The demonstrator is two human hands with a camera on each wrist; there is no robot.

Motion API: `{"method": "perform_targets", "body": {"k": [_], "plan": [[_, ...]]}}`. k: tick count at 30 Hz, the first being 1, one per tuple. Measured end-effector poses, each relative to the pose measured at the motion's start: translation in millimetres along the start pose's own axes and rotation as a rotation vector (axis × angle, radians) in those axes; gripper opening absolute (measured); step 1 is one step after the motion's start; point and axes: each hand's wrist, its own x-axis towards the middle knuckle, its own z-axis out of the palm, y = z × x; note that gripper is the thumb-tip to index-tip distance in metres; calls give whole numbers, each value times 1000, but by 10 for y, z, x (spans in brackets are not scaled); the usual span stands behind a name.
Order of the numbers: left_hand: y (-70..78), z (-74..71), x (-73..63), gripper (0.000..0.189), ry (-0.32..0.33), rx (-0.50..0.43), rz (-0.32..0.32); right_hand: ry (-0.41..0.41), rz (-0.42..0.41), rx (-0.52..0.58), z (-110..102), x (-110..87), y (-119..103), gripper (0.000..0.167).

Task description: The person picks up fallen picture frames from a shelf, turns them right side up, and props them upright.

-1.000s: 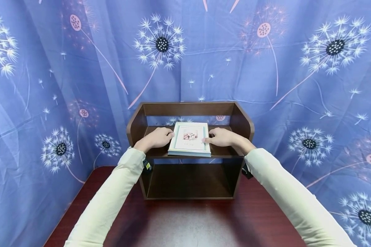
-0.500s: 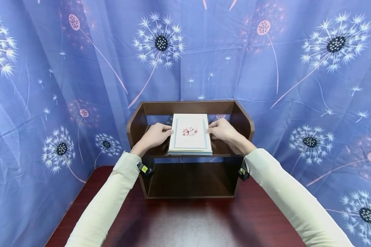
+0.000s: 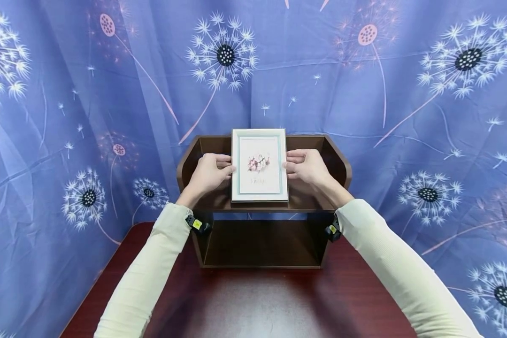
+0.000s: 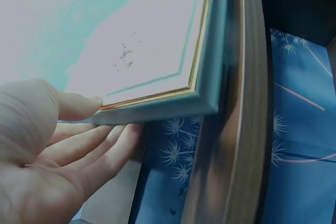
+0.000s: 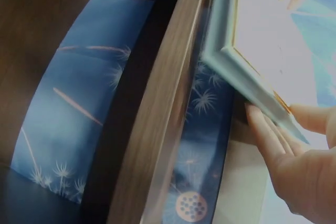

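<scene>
Between both hands a picture frame [image 3: 259, 183], white with a pale teal border and pink blossoms on its front, leans back, nearly upright. Its lower edge is right at the upper shelf [image 3: 217, 205] of a dark brown shelf unit. My left hand [image 3: 209, 174] pinches the left side, and in the left wrist view its thumb [image 4: 79, 106] lies on the front with the fingers behind. On the opposite side my right hand [image 3: 311, 168] grips in the same manner. The right wrist view shows the frame's thick teal edge [image 5: 252, 85] beside the wooden shelf edge [image 5: 157, 87].
The unit's side panels [image 3: 340, 164] rise left and right of the hands, and its back rail [image 3: 215, 142] runs behind the picture frame. Below is a lower compartment [image 3: 262, 244]. The unit stands on a reddish-brown table [image 3: 253, 300] before a blue dandelion curtain [image 3: 152, 94].
The picture frame has tipped from lying nearly flat to standing nearly upright, its top edge rising above the back rail. Both hands have risen with its sides.
</scene>
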Motion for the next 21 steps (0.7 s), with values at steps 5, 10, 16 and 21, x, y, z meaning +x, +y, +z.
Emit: {"method": "perform_targets", "body": {"k": [5, 10, 16, 21], "plan": [[19, 3, 33, 44, 65, -58, 12, 32, -51, 41, 6, 27, 29, 52], [8, 28, 47, 41, 128, -67, 43, 77, -90, 73, 23, 37, 61, 53], [-31, 47, 34, 40, 191, 11, 104, 98, -137, 71, 29, 24, 85, 52], [-57, 49, -17, 41, 211, 21, 143, 99, -190, 61, 24, -8, 115, 50]]}}
